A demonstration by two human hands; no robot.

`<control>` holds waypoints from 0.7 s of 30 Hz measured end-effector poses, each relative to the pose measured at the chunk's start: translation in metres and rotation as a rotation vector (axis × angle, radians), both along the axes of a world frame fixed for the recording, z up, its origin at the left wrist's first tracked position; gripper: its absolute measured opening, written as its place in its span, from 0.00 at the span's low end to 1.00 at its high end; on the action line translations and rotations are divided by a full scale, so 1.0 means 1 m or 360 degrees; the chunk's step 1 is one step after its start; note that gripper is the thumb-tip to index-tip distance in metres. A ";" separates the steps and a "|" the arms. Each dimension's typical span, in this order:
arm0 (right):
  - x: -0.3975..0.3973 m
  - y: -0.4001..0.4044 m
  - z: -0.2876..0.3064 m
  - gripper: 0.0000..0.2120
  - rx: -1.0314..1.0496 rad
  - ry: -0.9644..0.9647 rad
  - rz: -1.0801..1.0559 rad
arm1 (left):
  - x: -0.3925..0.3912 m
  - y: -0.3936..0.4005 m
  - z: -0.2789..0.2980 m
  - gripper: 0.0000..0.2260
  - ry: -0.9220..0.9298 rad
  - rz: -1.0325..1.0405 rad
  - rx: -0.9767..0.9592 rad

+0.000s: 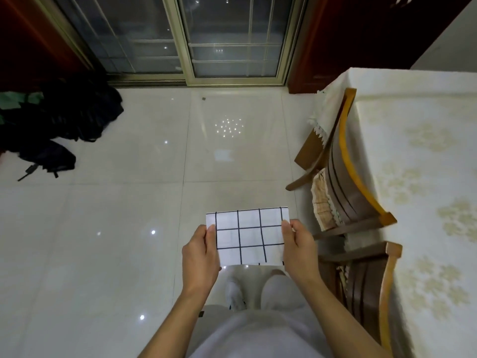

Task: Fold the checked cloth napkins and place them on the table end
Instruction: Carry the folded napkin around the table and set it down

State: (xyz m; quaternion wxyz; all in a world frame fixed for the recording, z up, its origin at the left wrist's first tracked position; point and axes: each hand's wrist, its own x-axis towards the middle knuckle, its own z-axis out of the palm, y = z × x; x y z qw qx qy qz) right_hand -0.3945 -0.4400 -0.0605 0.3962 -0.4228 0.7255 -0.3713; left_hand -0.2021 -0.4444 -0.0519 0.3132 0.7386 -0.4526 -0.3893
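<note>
A white napkin with a black check grid is folded into a small flat rectangle and held level in the air above the tiled floor, in front of my body. My left hand grips its left edge, thumb on top. My right hand grips its right edge the same way. The table, covered with a cream flower-patterned cloth, stands to the right, an arm's reach from the napkin.
Two wooden chairs are pushed in along the table's left side, between me and the tabletop. Dark bags lie on the floor at the far left. A sliding glass door closes the far end. Glossy tiles lie ahead.
</note>
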 end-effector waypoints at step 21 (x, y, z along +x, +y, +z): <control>-0.105 -0.411 -0.001 0.17 -0.0021 0.0109 -0.0069 | -0.107 -0.421 0.011 0.18 -0.0070 -0.0096 -0.0065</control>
